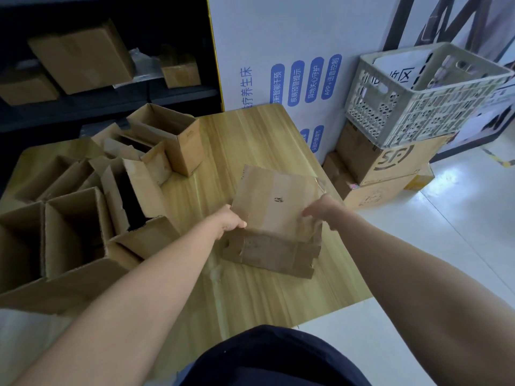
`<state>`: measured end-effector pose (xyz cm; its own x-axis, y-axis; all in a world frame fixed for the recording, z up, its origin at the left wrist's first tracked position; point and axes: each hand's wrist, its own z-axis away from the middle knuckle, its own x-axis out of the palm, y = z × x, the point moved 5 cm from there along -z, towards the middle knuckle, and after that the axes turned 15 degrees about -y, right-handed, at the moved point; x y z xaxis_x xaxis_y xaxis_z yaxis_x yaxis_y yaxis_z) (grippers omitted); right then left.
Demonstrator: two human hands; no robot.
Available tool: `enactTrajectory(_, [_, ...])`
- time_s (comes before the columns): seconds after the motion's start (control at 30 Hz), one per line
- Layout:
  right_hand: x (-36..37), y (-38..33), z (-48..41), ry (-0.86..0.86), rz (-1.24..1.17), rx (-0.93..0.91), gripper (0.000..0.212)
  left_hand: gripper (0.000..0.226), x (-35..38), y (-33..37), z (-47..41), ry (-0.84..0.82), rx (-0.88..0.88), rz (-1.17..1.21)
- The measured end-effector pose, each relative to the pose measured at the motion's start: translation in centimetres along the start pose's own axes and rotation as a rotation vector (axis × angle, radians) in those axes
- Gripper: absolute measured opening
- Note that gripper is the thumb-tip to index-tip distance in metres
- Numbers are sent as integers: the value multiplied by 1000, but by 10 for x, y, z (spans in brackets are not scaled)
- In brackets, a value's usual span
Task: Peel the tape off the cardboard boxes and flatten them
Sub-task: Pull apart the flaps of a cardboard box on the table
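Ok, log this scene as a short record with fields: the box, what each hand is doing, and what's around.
box: partly flattened, lower end on table
left hand: grips its left edge
right hand: grips its right edge
open boxes: crowded on table's left side
crate: grey, on stacked cartons, right of table

Wood-grain table (250, 140) sitting on glossy white floor (459, 246) reflecting light; dark shelving (181, 97) standing behind far-left corner, white printed panel (278, 32) backing far edge
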<state>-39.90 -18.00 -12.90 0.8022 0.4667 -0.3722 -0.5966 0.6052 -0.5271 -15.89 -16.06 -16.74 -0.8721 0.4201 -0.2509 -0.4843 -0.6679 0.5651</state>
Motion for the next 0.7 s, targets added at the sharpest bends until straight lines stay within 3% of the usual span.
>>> enactTrajectory(0.1, [7,2,-2,-3,-27,23,82,91,2,-2,-7,49,30,112])
enactTrajectory(0.23, [4,8,-9,26,-90,50,48,41,4,8,-9,0,122,248])
enactTrajectory(0.37, [-21,-7,-15,204,-496,-176,58,20,-12,30,-10,85,279,514])
enactTrajectory(0.5, [-46,-35,-8,339,-570,-375,54,31,-30,52,-10,182,418,624])
enactTrajectory(0.57, [-53,-36,-10,368,-510,-366,51,44,-32,54,-6,191,370,583])
enactTrajectory(0.63, [-53,-25,-17,322,-383,-263,47,57,-27,44,-6,156,212,447])
enactTrajectory(0.7, [-42,-5,-25,205,-217,-89,44,49,-13,25,-7,57,51,323])
